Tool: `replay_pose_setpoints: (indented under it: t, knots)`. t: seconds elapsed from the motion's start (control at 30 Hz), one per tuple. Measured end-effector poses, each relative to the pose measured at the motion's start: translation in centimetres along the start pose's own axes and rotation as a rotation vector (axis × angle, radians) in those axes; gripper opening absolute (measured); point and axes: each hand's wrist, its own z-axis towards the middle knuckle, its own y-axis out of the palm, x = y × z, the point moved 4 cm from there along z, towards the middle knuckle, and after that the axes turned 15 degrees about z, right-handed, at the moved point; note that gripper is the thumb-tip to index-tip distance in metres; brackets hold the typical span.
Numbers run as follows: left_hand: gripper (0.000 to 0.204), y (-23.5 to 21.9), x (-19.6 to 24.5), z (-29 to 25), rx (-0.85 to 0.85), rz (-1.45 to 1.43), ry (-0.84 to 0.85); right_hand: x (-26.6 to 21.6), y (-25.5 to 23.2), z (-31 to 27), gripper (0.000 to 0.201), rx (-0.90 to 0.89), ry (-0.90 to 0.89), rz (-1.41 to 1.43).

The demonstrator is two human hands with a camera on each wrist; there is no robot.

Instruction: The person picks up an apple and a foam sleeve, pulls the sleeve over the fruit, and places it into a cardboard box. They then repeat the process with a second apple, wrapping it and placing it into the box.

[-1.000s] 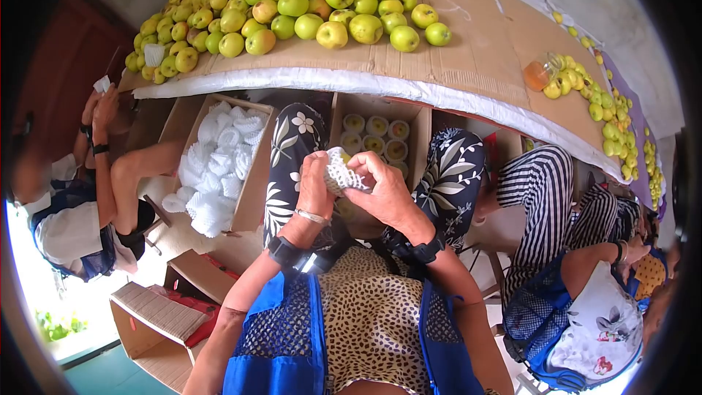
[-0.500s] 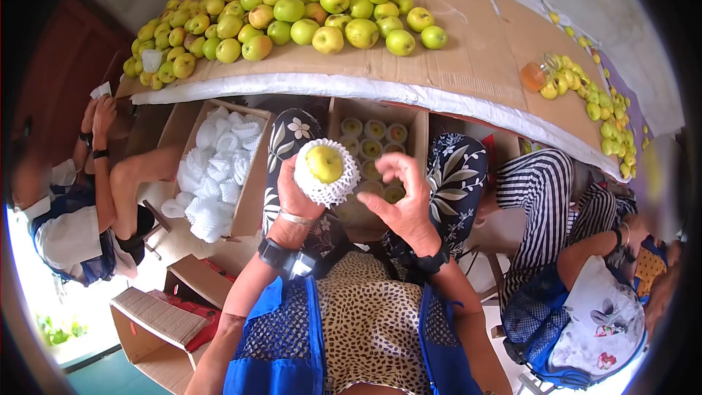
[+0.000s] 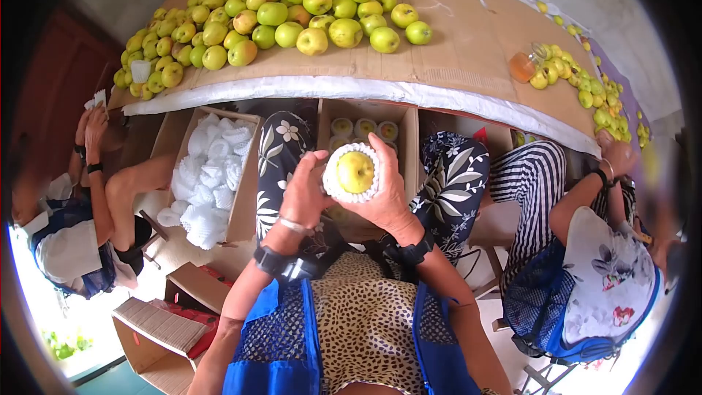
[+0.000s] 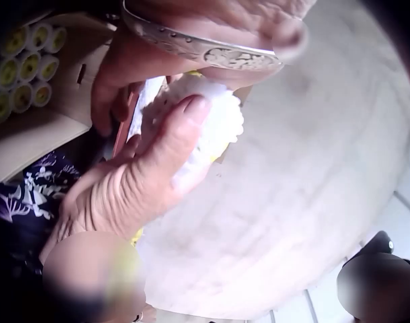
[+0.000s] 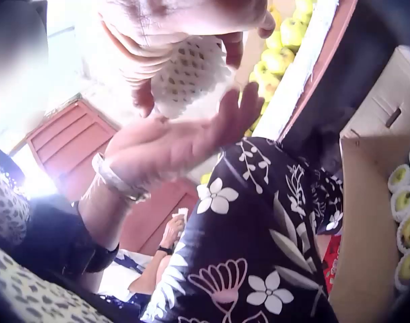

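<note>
A yellow-green apple (image 3: 355,172) sits in a white foam net (image 3: 330,178) that leaves its top bare, held above the lap. My right hand (image 3: 386,194) grips the netted fruit from the right, thumb and fingers round its sides. On the other side my left hand (image 3: 303,192) is beside the net, its fingers loosely bent and apart. In the right wrist view the left hand (image 5: 171,145) lies spread below the netted apple (image 5: 191,74), while the right hand (image 5: 184,20) holds it from above.
Many loose apples (image 3: 272,13) lie on the cardboard-covered table (image 3: 453,44). Below its edge stand a box of foam nets (image 3: 245,197) and a box (image 3: 411,143) with netted apples in rows. People sit at both sides; cut cardboard boxes (image 3: 157,322) lie at lower left.
The netted apple has passed from my left hand to my right and moved slightly right. My left fingers have come off it. The person on the right now reaches toward the table.
</note>
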Motion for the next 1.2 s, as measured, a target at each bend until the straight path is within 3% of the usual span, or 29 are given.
replay_pose_setpoints:
  t: [0.03, 0.07, 0.17, 0.2, 0.27, 0.37, 0.4, 0.5, 0.53, 0.67, 0.77, 0.97, 1.2]
  knots:
    - [0.045, -0.1, -0.1, -0.1, -0.07, -0.249, -0.199, 0.1, -0.2, 0.2, 0.093, -0.051, -0.063, -0.065]
    - [0.049, -0.4, 0.0, -0.1, -0.08, -0.253, -0.224, 0.5, -0.3, 0.2, 0.092, -0.103, -0.122, -0.127]
    - [0.057, 0.6, -0.6, 0.1, -0.027, 0.048, 0.053, 0.1, 0.7, 0.1, 0.096, -0.206, -0.151, -0.161]
    - [0.068, 0.4, -1.3, 0.5, 0.005, -0.107, 0.017, 0.0, 1.0, -0.1, 0.097, -0.222, -0.119, -0.125]
    - [0.069, 0.0, -1.9, 0.5, 0.031, -0.077, 0.025, -0.2, 0.7, -0.1, 0.1, -0.274, -0.013, -0.044]
    - [0.074, -0.1, -2.3, 0.5, 0.065, -0.059, 0.018, 0.1, -0.5, -0.3, 0.094, -0.132, -0.007, 0.208]
    - [0.073, -0.1, -2.5, 0.6, 0.073, -0.043, 0.045, 0.9, -1.0, -0.3, 0.072, -0.073, 0.034, 0.255]
    - [0.072, 0.4, -2.4, 0.6, 0.069, 0.049, 0.095, 3.4, 0.7, -1.3, 0.046, 0.019, 0.289, 0.615]
    - [0.071, 0.4, -2.6, 0.8, 0.058, 0.103, 0.114, 2.9, 1.2, -1.7, 0.034, 0.017, 0.242, 0.534]
    - [0.068, 0.5, -2.9, 0.8, 0.038, 0.141, 0.141, 2.9, 1.7, -1.6, 0.035, 0.063, 0.229, 0.524]
    - [0.07, 0.9, -2.1, 0.4, -0.06, -0.032, 0.101, 3.1, 1.4, -1.5, 0.037, 0.041, 0.238, 0.544]
    - [0.069, 1.1, -2.1, 0.5, -0.138, -0.077, 0.059, 3.3, 1.2, -1.2, 0.038, 0.008, 0.247, 0.546]
    - [0.055, 1.1, -2.4, 1.5, -0.122, -0.184, 0.036, 3.4, 1.2, 0.1, 0.036, -0.062, 0.151, 0.418]
